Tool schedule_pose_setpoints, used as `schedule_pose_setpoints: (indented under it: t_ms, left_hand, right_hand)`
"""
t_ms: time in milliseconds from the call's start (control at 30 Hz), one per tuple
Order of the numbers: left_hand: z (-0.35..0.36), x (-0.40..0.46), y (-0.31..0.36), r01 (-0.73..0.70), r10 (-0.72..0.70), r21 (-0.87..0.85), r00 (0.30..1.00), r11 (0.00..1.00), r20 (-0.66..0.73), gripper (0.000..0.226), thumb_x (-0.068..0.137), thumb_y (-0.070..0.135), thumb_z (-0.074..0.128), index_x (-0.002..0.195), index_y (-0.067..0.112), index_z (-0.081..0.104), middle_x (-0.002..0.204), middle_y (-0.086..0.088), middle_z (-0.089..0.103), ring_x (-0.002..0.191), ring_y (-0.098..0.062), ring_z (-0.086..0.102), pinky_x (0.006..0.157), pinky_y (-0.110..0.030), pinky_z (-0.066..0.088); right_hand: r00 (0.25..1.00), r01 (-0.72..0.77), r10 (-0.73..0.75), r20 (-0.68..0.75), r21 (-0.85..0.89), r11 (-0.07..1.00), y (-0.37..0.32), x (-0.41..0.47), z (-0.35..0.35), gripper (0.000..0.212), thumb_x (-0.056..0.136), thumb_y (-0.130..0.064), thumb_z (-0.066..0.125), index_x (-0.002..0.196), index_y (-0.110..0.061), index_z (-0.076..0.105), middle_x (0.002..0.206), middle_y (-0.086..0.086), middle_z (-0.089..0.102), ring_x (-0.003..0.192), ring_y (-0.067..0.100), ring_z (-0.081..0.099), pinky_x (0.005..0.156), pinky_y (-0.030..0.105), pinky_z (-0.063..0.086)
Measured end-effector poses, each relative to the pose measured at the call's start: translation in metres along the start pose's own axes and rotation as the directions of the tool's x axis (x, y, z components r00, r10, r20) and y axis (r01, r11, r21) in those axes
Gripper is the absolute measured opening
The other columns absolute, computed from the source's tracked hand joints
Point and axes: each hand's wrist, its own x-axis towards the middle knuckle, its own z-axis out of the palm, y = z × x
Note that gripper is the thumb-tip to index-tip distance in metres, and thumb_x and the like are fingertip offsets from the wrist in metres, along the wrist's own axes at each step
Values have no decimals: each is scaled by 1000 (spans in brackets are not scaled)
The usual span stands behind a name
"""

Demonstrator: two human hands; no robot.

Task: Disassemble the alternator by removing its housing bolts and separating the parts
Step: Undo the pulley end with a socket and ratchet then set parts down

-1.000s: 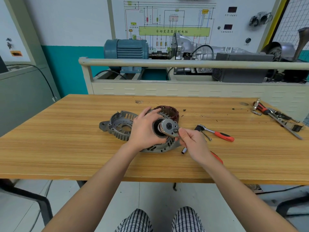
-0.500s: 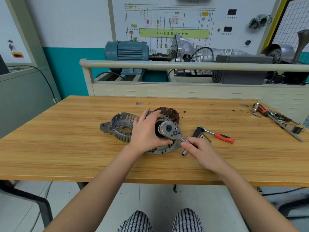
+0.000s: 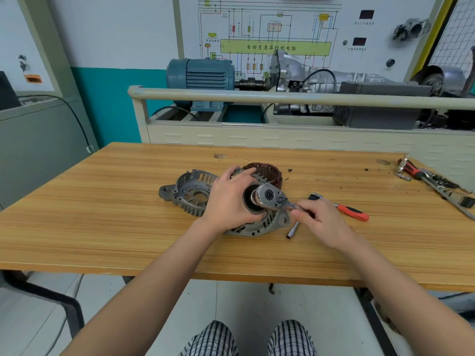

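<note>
Pale wooden surface (image 3: 102, 227), near edge bare. Short chrome socket extension (image 3: 292, 230), lying just right of the housing. Right hand (image 3: 317, 217): fingers curled round the handle of a chrome ratchet wrench (image 3: 272, 196), its head seated over the black pulley (image 3: 248, 201). Left hand (image 3: 228, 199): curled round the pulley atop the grey cast alternator front housing (image 3: 257, 228). Red-handled ratchet (image 3: 350, 211), right. Grey slotted rear housing (image 3: 191, 188), left, detached. Brown copper-wound stator ring (image 3: 266, 170), behind. Red-handled tools (image 3: 434, 181), far right corner.
</note>
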Motion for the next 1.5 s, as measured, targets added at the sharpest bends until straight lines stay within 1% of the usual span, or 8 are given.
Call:
schedule_pose_setpoints:
  t_ms: [100,400,600,767,1000,1267,1367,1500]
  left_hand:
    - [-6,-6,-3,-8,8,-25,1000,1000,-13,63,60,48,81,115,23,65,143,4,51,140,-30,32,108,-57,32]
    - [-17,-6,-8,-27,28,-30,999,999,27,58,61,44,80,112,22,65,141,4,53,139,-28,35,109,-58,33]
    - [0,-12,-9,65,-73,-82,993,995,-98,61,61,48,82,112,22,64,141,5,53,138,-25,39,112,-52,29]
    - [5,-13,-4,171,-188,-118,971,978,-149,63,60,51,83,113,22,63,144,2,50,139,-26,37,114,-51,26]
    - [7,-15,0,207,-227,-124,959,970,-171,66,61,52,83,115,21,63,144,3,50,141,-29,31,113,-54,26]
    - [-2,-1,-8,125,-127,-55,992,991,-20,61,64,53,77,117,26,62,141,7,53,141,-23,34,112,-52,27]
    - [-6,-2,-11,54,-52,-48,998,997,34,61,62,51,78,116,27,62,141,9,52,142,-21,33,112,-53,27]
    - [-10,-3,-12,27,-24,-102,999,994,30,61,59,43,83,115,27,64,143,11,50,142,-26,32,111,-56,29]
  right_hand:
    - [993,120,-119,20,-93,988,-6,13,-9,48,89,-71,27,60,-34,35,46,-15,33,39,2,32,45,20,23]
    - [951,300,-272,150,-215,930,-10,45,-25,74,91,-72,16,64,-13,52,47,0,45,39,20,42,42,24,26]
    - [993,43,-12,117,-263,964,-32,12,-12,47,93,-64,34,60,-30,39,49,-11,38,45,5,36,47,27,23]
    - [965,-263,263,15,-4,965,-65,-17,28,43,98,-40,45,61,-19,43,53,-7,42,48,10,38,50,31,30]
    - [924,-377,381,-30,99,921,-83,-24,49,40,98,-43,41,66,-20,46,52,-10,41,41,3,36,46,18,30]
    - [979,-176,185,88,-108,979,-49,-2,11,35,99,-34,46,67,-20,49,51,-12,42,41,3,41,45,17,33]
    - [993,73,-34,116,-346,936,-39,13,-11,51,95,-60,24,72,-20,46,51,-16,35,41,-2,31,43,15,20]
    - [919,383,-311,241,-375,844,-29,50,-41,71,96,-63,8,65,-14,49,47,-8,36,36,11,32,38,21,28]
